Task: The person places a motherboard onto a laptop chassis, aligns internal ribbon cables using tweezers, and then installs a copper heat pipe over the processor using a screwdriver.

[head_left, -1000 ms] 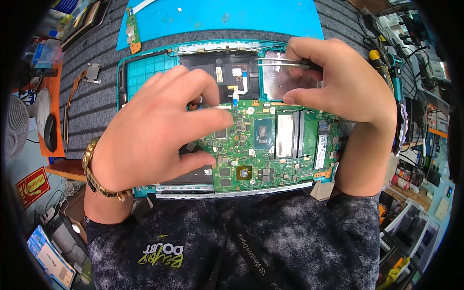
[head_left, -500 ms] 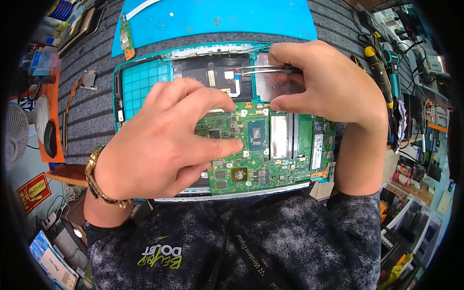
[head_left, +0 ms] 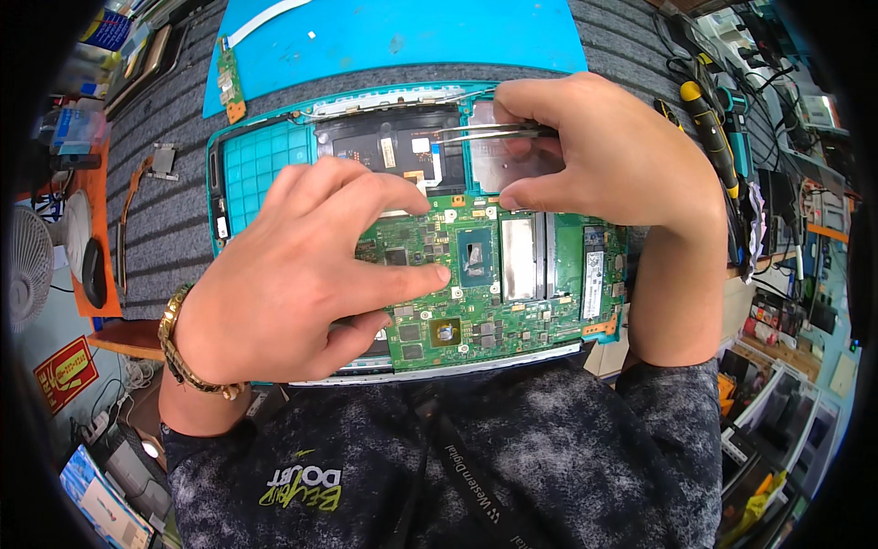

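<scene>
A green laptop motherboard (head_left: pixel 489 316) lies in a teal laptop chassis (head_left: pixel 265 151) in front of me. My left hand (head_left: pixel 306 261) spreads over the board's left part. Its thumb and fingers are apart, with fingertips touching or just above the board near the processor (head_left: pixel 476 259). My right hand (head_left: pixel 599 151) grips metal tweezers (head_left: pixel 494 134) over the touchpad area, tips pointing left. Those tips are close to the upper end of a small white ribbon cable (head_left: pixel 435 165) with a blue tab; whether they touch it I cannot tell.
A blue mat (head_left: pixel 402 41) lies beyond the chassis. On it a small green circuit board (head_left: pixel 229 80) carries a white flat cable. Screwdrivers (head_left: pixel 709 128) rest at the right. A fan (head_left: pixel 29 265) and a black computer mouse (head_left: pixel 94 273) are at the left.
The chassis and both hands appear slightly further left in the picture, as does the mat. The tweezers stay near the ribbon cable, and the hands keep much the same pose.
</scene>
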Demonstrator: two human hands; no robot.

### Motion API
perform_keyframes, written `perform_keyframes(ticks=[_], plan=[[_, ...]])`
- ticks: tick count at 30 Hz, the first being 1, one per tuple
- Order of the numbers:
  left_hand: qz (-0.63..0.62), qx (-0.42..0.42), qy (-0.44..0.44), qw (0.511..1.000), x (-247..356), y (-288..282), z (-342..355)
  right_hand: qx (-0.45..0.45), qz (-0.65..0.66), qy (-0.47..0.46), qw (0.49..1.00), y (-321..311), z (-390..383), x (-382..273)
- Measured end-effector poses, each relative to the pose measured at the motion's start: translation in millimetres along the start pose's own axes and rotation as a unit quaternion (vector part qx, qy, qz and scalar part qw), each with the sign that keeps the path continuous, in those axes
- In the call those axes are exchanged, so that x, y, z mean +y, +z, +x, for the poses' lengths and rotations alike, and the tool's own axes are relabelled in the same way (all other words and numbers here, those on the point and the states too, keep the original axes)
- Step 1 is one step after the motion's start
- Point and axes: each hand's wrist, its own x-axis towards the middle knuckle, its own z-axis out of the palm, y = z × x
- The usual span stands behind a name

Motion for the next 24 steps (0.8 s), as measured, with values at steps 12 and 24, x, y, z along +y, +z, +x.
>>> perform_keyframes(ticks=[12, 24], plan=[[0.008, 0.017, -0.065, 0.998, -5, -14, -4, -0.007, -0.004, -0.031, 0.999, -2, -2, 5], [0.014, 0.036, -0.031, 0.999, -8, -12, -5, -0.026, 0.004, -0.027, 0.999, -7, -1, 7]])
